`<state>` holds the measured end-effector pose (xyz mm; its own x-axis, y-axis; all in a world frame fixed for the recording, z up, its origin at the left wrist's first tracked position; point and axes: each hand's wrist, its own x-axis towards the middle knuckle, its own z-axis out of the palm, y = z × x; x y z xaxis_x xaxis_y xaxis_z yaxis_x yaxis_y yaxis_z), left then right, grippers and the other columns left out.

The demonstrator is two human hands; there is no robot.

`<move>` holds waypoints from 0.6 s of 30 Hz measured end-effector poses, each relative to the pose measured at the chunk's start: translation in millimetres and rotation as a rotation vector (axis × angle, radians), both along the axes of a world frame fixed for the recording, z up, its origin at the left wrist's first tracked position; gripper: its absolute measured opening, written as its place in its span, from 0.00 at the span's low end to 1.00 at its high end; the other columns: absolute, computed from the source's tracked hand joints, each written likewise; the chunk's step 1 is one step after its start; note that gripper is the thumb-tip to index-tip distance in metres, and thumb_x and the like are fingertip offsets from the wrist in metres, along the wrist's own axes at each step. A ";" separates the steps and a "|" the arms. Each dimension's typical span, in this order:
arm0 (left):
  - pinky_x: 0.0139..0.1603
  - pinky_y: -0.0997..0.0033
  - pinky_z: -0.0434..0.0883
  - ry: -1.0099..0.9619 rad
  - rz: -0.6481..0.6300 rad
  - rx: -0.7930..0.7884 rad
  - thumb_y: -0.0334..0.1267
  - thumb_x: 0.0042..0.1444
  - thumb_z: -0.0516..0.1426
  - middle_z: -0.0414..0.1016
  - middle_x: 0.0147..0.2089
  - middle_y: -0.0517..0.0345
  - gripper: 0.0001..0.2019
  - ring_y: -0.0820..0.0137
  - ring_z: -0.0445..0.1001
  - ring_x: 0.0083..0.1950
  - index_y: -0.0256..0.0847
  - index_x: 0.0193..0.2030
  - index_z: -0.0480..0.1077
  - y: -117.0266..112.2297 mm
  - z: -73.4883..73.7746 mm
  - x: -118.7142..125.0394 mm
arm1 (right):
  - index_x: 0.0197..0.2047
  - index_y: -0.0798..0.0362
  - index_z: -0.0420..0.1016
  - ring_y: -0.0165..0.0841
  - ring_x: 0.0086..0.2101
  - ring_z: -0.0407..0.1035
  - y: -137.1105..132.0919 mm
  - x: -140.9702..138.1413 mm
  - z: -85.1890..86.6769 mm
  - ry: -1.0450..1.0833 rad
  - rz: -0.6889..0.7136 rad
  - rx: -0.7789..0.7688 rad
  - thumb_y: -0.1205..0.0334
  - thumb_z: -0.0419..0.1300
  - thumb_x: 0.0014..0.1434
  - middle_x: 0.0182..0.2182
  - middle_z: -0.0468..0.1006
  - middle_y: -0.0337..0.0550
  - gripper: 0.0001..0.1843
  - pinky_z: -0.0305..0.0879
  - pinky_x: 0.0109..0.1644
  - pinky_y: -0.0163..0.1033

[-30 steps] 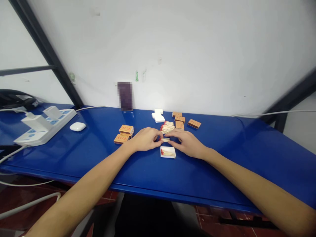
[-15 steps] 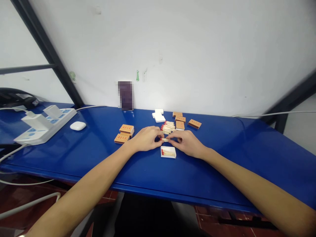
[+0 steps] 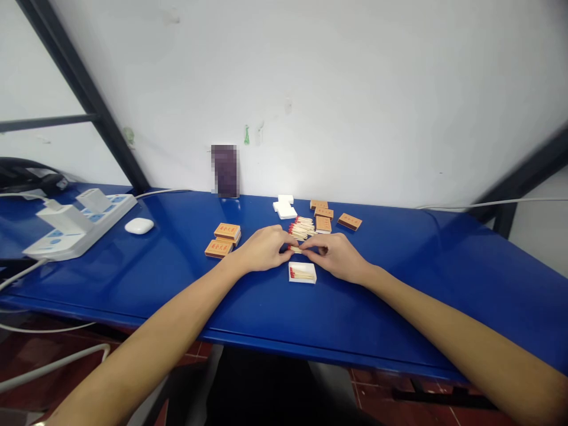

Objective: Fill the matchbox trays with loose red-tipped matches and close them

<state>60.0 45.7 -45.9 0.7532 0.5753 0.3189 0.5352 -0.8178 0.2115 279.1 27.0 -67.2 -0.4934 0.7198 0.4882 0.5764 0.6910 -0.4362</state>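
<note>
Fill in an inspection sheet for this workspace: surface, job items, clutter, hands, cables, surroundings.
Surface: blue tabletop, glossy; no spills seen.
Job items: small match bundle between the hands; white tray nearer, holding matches; loose match pile beyond; orange matchboxes on both sides.
Clutter: white case, power strip at left.
Hands: left hand and right hand pinch the bundle's opposite ends.
Cables: white cable at the strip.
Surroundings: marked white wall, dark metal frame.
</note>
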 end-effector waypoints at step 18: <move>0.37 0.72 0.65 -0.064 -0.023 -0.022 0.31 0.59 0.53 0.78 0.36 0.57 0.09 0.70 0.74 0.36 0.39 0.39 0.75 -0.5 -3.9 4.8 | 0.36 0.51 0.80 0.28 0.23 0.65 -1.0 -0.6 1.1 -0.055 -0.052 0.003 0.61 0.60 0.60 0.25 0.79 0.39 0.07 0.56 0.27 0.34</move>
